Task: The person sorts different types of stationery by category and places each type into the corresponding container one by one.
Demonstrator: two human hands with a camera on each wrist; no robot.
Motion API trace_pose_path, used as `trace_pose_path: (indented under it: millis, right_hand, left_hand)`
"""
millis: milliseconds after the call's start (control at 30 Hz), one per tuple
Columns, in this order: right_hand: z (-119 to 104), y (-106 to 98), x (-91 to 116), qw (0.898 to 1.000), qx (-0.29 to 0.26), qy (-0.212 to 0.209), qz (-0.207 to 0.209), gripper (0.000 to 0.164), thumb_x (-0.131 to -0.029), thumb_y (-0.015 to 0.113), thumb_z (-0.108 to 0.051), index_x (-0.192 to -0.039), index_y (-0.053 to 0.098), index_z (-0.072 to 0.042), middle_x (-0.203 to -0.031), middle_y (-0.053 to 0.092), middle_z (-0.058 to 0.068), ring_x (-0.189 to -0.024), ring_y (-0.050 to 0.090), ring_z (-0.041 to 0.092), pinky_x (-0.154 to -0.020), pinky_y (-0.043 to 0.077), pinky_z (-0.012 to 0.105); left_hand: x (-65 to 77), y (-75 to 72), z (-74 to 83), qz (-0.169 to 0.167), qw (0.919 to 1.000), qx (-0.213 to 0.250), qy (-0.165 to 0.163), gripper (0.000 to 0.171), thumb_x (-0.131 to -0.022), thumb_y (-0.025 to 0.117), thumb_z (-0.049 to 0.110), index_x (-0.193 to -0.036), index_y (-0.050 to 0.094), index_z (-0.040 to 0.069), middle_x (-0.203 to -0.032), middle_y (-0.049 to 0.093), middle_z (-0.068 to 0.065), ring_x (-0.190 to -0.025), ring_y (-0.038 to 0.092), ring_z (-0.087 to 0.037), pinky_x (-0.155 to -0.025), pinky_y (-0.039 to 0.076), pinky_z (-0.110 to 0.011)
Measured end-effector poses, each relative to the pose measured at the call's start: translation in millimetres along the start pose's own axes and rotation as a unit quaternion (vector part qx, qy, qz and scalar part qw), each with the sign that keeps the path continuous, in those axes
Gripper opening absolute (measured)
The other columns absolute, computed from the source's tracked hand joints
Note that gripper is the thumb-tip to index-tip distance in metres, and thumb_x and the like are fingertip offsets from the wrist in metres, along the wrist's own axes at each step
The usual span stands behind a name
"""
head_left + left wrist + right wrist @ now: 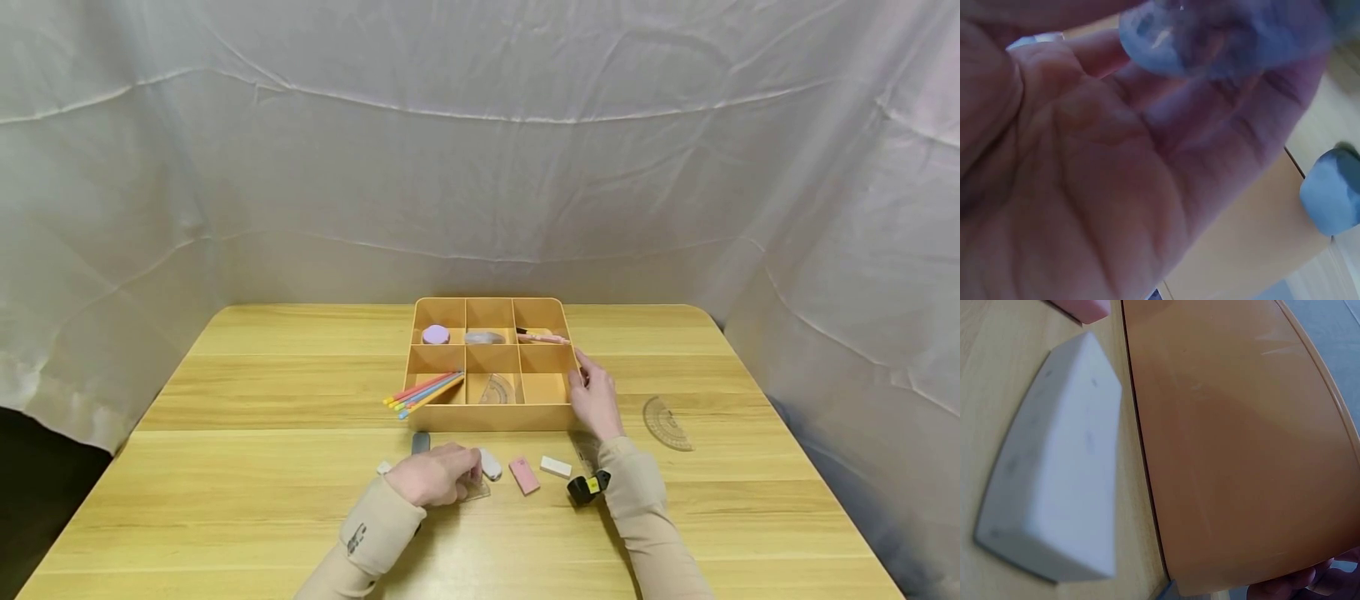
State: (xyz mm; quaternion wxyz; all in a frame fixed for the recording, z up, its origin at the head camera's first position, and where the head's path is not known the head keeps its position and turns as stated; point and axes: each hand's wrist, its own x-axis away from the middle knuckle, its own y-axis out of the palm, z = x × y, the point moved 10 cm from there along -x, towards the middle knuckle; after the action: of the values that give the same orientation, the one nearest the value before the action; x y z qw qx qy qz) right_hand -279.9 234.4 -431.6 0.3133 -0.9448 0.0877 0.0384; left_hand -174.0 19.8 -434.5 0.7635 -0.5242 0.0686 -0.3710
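An orange organizer tray [491, 418] with several compartments stands mid-table. My right hand [597, 404] holds its right side wall near the front corner; in the right wrist view its fingers [1310, 584] show at the tray's edge. In front of the tray, my left hand [438, 475] is low over the table. Its fingers pinch a clear, round-ended plastic thing [1222, 44], blurred, its kind unclear. Beside those fingers lies a clear flat piece [477, 492], partly hidden. Near it are a white rounded item [490, 465], a pink eraser [524, 476] and a white eraser [556, 467].
Inside the tray are colored pencils [429, 390] jutting over the front left, a purple round item [436, 334], a translucent item [484, 337], pens [542, 337] and a protractor [497, 389]. Another protractor [667, 423] lies right. A grey item [421, 442] lies before the tray.
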Motion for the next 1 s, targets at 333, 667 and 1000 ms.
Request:
trace_pose_path:
  millis: [333, 667, 1000]
  right_hand:
    - [0, 0, 1, 1.0, -0.002, 0.001, 0.0, 0.048, -0.101, 0.045, -0.006, -0.148, 0.045, 0.004, -0.072, 0.042, 0.002, -0.061, 0.04, 0.013, -0.054, 0.034, 0.023]
    - [0, 0, 0, 1.0, 0.002, -0.002, 0.0, 0.047, -0.101, 0.044, -0.003, -0.147, 0.045, 0.006, -0.071, 0.044, 0.003, -0.062, 0.041, 0.014, -0.054, 0.034, 0.024]
    - [-1, 0, 0, 1.0, 0.004, 0.001, 0.0, 0.047, -0.101, 0.045, -0.004, -0.148, 0.045, 0.005, -0.071, 0.042, 0.002, -0.06, 0.04, 0.013, -0.053, 0.033, 0.024]
  left_hand:
    - [1.7, -14.7, 12.5, 0.043, 0.9939, 0.035, 0.095, 0.021, -0.086, 0.065, -0.014, -0.094, 0.061, 0.005, -0.081, 0.059, -0.001, -0.069, 0.042, -0.003, -0.062, 0.042, -0.014]
    - [-1.0, -26.7, 11.4, 0.108, 0.9902, -0.001, 0.089, 0.018, -0.098, 0.061, 0.004, -0.113, 0.059, 0.013, -0.103, 0.067, -0.004, -0.096, 0.066, -0.019, -0.084, 0.059, -0.041]
    - [4.2, -35.9, 13.6, 0.155, 0.9818, -0.003, 0.109, 0.036, -0.089, 0.069, -0.002, -0.119, 0.054, 0.011, -0.108, 0.059, -0.009, -0.079, 0.049, -0.01, -0.063, 0.042, -0.021]
